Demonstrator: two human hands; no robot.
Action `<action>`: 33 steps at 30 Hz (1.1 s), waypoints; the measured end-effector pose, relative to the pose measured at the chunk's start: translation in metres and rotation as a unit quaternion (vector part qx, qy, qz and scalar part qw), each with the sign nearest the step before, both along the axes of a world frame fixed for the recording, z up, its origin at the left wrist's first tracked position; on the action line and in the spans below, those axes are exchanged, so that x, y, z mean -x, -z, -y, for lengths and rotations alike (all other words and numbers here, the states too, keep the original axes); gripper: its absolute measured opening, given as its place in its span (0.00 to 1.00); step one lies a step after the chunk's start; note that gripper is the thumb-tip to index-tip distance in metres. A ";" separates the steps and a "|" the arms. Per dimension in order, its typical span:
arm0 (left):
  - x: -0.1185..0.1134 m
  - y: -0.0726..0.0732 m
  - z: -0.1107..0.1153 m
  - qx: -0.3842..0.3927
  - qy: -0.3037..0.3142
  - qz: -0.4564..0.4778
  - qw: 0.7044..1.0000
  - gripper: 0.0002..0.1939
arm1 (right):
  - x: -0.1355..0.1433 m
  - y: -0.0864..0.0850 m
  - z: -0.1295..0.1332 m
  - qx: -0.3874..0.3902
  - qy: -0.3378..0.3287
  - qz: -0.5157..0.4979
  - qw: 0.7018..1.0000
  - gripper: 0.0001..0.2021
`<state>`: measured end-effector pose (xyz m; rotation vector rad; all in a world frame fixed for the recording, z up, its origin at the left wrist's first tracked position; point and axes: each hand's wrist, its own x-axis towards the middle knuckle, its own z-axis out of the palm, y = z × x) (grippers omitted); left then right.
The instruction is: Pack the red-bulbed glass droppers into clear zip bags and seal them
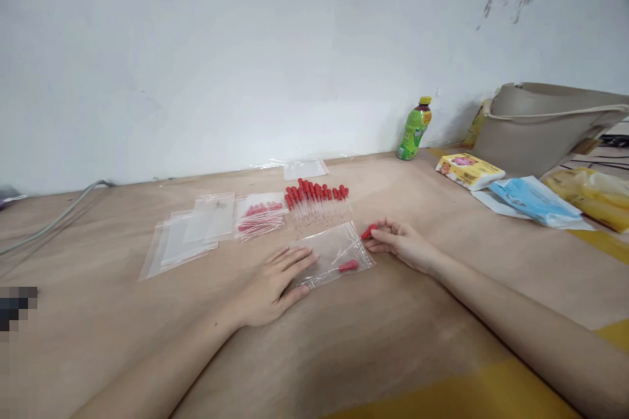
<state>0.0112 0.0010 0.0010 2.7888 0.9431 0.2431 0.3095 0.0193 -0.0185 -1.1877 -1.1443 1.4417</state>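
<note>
The dropper (368,231) is at the mouth of a clear bag (322,254), its red bulb outside and its thin stem seemingly within. The right hand (396,243) pinches it by the bulb, thumb against fingers. A second dropper (348,266) lies inside the bag, bulb near the mouth.

The left hand (282,278) is open, palm down, its fingers spread over the bag's far end from the mouth. That is a sound hold: light, flat pressure should stop the bag sliding while leaving the mouth slack. To do this well, keep the stem in line with the bag and low, push from the bulb only, and watch that the tip does not snag the film or cross the other stem. The bulb is best kept clear of the seal strip.

Just beyond the bag lies a row of droppers (308,190), bulbs toward the wall. Left of them are a pile of bags with red bulbs (260,213) and overlapping flat bags (211,217). Farther right stand a bottle (413,134) and a grey bin (535,121).
</note>
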 end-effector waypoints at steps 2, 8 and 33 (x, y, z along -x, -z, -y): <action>0.000 0.000 0.000 0.002 0.001 0.000 1.000 0.25 | -0.005 -0.002 0.000 0.000 -0.050 0.066 0.997 0.15; 0.000 0.000 0.001 0.002 -0.001 0.004 1.000 0.25 | -0.013 -0.006 -0.006 -0.052 -0.091 0.248 0.963 0.15; -0.001 0.002 0.000 -0.002 0.001 -0.021 1.000 0.23 | 0.014 -0.003 -0.003 -0.211 -0.164 0.222 0.938 0.12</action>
